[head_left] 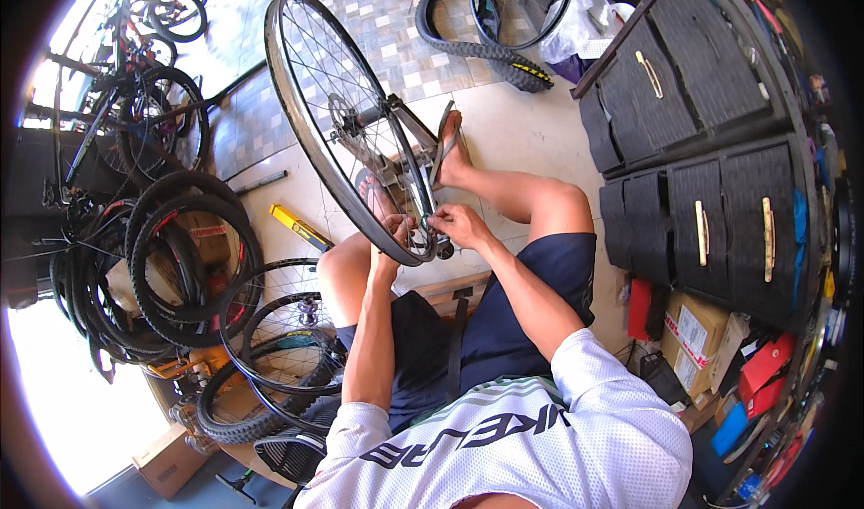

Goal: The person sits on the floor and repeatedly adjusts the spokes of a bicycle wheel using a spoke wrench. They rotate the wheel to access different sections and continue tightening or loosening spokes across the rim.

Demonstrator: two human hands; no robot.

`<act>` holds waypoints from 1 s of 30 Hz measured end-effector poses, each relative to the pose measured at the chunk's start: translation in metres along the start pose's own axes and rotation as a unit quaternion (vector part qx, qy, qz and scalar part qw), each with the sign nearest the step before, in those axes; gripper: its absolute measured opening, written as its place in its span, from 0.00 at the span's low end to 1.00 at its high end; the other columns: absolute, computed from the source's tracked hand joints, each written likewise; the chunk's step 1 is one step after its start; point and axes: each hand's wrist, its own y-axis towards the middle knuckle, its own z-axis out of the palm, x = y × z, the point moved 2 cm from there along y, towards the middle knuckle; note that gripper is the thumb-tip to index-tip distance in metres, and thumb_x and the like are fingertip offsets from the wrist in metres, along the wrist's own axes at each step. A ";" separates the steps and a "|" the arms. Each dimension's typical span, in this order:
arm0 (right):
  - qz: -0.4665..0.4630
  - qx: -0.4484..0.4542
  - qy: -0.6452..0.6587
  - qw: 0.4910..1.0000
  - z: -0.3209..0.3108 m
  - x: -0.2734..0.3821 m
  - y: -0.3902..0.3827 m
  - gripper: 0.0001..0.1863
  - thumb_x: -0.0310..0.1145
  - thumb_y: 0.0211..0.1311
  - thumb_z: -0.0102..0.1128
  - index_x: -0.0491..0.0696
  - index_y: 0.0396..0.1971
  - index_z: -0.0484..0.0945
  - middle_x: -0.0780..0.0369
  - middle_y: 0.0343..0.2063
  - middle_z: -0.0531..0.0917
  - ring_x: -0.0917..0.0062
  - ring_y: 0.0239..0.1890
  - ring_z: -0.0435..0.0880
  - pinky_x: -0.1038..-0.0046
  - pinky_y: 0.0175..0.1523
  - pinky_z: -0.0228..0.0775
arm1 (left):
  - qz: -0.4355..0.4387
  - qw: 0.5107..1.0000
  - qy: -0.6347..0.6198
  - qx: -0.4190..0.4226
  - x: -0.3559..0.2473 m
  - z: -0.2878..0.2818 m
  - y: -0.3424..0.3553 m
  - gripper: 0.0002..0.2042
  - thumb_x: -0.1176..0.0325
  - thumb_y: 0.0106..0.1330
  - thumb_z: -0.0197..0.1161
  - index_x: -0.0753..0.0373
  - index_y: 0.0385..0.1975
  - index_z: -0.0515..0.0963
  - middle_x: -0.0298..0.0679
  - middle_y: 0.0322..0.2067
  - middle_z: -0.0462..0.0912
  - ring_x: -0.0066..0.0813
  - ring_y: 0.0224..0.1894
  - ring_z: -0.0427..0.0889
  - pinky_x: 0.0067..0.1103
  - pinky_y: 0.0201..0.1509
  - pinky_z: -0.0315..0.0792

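A bicycle wheel (pixel 277 68) stands upright between my legs, tilted a little, its hub held in a metal truing stand (pixel 416 129). Spokes run from the hub to a dark rim, and no tire shows on it. At the near end of the rim, my left hand (pixel 394 236) is closed, fingers pinched in among the spokes; what they hold is hidden. Just across the rim, my right hand (pixel 462 226) pinches at a small, dark greenish round piece (pixel 425 223) beside the spokes, too small to name surely.
Tires (pixel 193 266) and more wheels (pixel 279 347) are piled at left, below parked bicycles (pixel 162 113). A yellow box (pixel 300 225) lies on the floor. Black drawers (pixel 702 212) line the right side above cartons (pixel 691 342). A loose tire (pixel 486 52) lies ahead.
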 end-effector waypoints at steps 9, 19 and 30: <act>-0.028 0.063 0.018 0.997 0.005 0.027 -0.006 0.16 0.40 0.66 0.63 0.40 0.35 0.82 0.64 0.26 0.85 0.86 0.30 0.79 0.78 0.37 0.71 | -0.016 0.998 -0.068 0.004 0.012 -0.009 0.002 0.12 0.60 0.67 0.68 0.60 0.40 0.76 0.33 0.32 0.81 0.22 0.30 0.80 0.21 0.32 0.76; -0.031 0.066 -0.012 0.997 0.017 0.048 -0.017 0.26 0.47 0.60 0.69 0.41 0.47 0.77 0.59 0.29 0.86 0.80 0.32 0.82 0.73 0.40 0.72 | -0.018 0.996 -0.081 -0.008 0.012 -0.019 0.000 0.14 0.63 0.65 0.69 0.66 0.41 0.78 0.34 0.30 0.82 0.23 0.29 0.81 0.20 0.31 0.74; -0.058 -0.016 0.095 0.994 0.015 0.021 -0.005 0.14 0.35 0.64 0.62 0.42 0.45 0.78 0.61 0.32 0.84 0.82 0.34 0.81 0.77 0.42 0.73 | -0.050 0.995 -0.081 0.035 -0.002 -0.002 0.000 0.14 0.59 0.63 0.71 0.60 0.40 0.80 0.30 0.27 0.80 0.17 0.26 0.76 0.16 0.27 0.70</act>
